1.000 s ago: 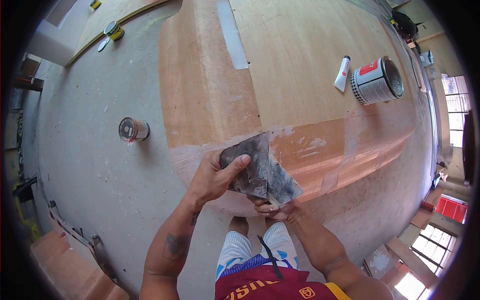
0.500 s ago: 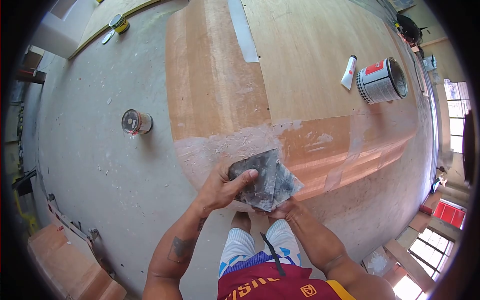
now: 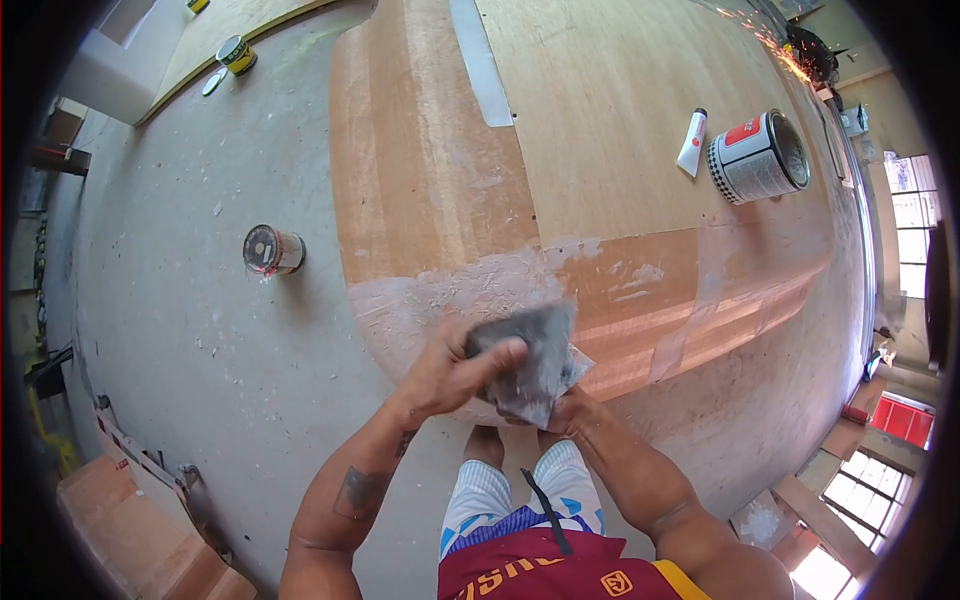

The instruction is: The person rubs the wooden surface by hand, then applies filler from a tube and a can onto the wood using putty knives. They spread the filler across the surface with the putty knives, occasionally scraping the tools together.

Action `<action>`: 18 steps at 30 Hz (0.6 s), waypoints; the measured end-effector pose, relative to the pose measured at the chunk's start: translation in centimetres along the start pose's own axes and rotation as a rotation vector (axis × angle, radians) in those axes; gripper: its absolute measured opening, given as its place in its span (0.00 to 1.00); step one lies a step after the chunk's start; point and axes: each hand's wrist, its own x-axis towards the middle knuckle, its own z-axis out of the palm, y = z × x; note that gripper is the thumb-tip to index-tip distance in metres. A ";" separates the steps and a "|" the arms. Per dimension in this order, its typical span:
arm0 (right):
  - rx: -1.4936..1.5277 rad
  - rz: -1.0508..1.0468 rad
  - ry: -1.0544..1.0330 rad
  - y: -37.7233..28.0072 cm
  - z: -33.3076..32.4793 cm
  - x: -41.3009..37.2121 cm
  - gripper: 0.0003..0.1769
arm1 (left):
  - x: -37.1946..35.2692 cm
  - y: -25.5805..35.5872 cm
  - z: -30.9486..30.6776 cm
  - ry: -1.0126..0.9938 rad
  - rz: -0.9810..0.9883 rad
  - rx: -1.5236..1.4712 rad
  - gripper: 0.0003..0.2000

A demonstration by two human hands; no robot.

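Grey blades (image 3: 535, 345), two, overlap; left hand (image 3: 445, 372) grip pinches one, right hand (image 3: 568, 412) grip hidden, unclear.

New orange sparks (image 3: 782, 52) at upper right, gray plates (image 3: 543, 350) more overlapped.

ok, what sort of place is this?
Likely a workshop: filler-like smears on a curved wooden piece, a large can on its top, and orange sparks flying at the upper right.

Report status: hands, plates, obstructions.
Left hand gripping upper plate, motion-blurred. Right hand at lower plate, fingers mostly hidden. Can and tube on panel, away from both hands.
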 end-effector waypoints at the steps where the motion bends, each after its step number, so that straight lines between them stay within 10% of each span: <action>1: -0.038 -0.022 0.032 -0.2 0.6 0.1 0.28 | -0.1 0.3 -0.1 -0.040 -0.037 0.044 0.15; 6: 0.170 0.041 -0.162 -1.0 1.7 -0.4 0.26 | -0.2 1.6 -0.4 -0.010 -0.041 0.059 0.16; 11: -0.753 -0.260 -0.031 0.0 -0.1 0.7 0.24 | -1.1 0.6 -0.1 -0.231 -0.134 0.204 0.14; 18: 0.190 0.096 0.102 -1.0 1.9 0.1 0.22 | -4.2 -0.8 -0.8 0.050 -0.111 -0.177 0.15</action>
